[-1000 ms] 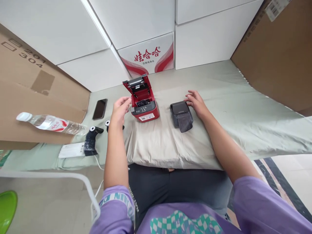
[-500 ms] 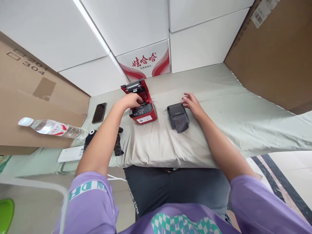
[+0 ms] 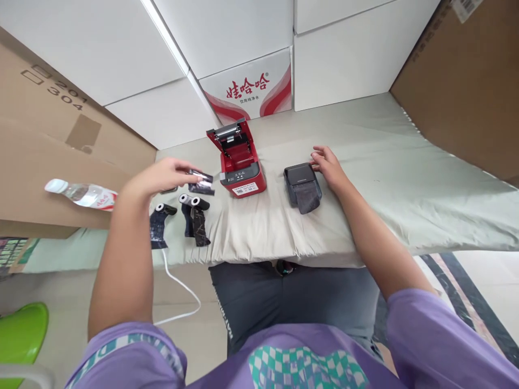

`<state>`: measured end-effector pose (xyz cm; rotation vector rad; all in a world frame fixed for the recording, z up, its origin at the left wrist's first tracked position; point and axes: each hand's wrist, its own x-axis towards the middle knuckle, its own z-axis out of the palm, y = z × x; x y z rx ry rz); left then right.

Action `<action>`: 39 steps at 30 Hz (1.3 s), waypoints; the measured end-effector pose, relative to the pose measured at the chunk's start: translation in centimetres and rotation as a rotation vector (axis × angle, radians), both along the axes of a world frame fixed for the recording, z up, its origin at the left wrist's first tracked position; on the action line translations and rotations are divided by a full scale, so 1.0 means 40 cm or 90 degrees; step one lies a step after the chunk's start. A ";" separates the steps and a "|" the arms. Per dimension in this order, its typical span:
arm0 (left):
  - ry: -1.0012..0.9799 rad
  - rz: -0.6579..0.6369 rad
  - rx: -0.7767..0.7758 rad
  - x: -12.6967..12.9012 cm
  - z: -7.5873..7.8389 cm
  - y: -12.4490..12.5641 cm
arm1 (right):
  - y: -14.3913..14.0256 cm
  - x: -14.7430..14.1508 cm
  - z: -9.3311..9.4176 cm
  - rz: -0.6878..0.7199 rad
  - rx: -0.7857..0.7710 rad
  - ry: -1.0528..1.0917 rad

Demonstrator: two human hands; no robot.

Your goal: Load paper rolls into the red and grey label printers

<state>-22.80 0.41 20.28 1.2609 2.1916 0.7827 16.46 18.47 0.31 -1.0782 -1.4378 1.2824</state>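
My left hand [image 3: 162, 175] pinches a small black paper roll [image 3: 200, 182] between thumb and fingers, left of a small red printer [image 3: 250, 181]. The printer's lid stands raised, and its red inner bay shows. Below this hand lie a small roll with a dark strip [image 3: 158, 227] and a pair of rolls with a black strip [image 3: 199, 229] hanging from them. My right hand [image 3: 327, 168] lies on the cloth, fingers extended, at the back right corner of a small black printer [image 3: 300, 175]. A dark paper strip [image 3: 307, 198] comes out of that printer's front.
A pale green cloth [image 3: 365, 129] covers the table. A water bottle [image 3: 87, 195] is at the left, before a large cardboard box [image 3: 48, 156]. White boxes [image 3: 340, 70] line the back, and another cardboard box [image 3: 478, 92] stands right. A white cable [image 3: 186, 282] hangs off the front edge.
My left hand has come out of the red printer and moved left with the black paper roll. My right hand has stayed by the black printer. The view has shifted slightly.
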 end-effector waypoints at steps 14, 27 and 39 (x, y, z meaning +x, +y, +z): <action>0.382 -0.196 -0.215 -0.004 -0.208 0.022 | -0.002 -0.003 0.008 -0.006 -0.002 0.012; 0.323 -0.133 -0.242 -0.111 -0.104 -0.027 | 0.002 -0.004 0.000 -0.010 -0.004 0.005; 0.224 -0.124 -0.250 -0.089 -0.046 -0.068 | 0.004 0.000 0.001 -0.005 0.002 -0.014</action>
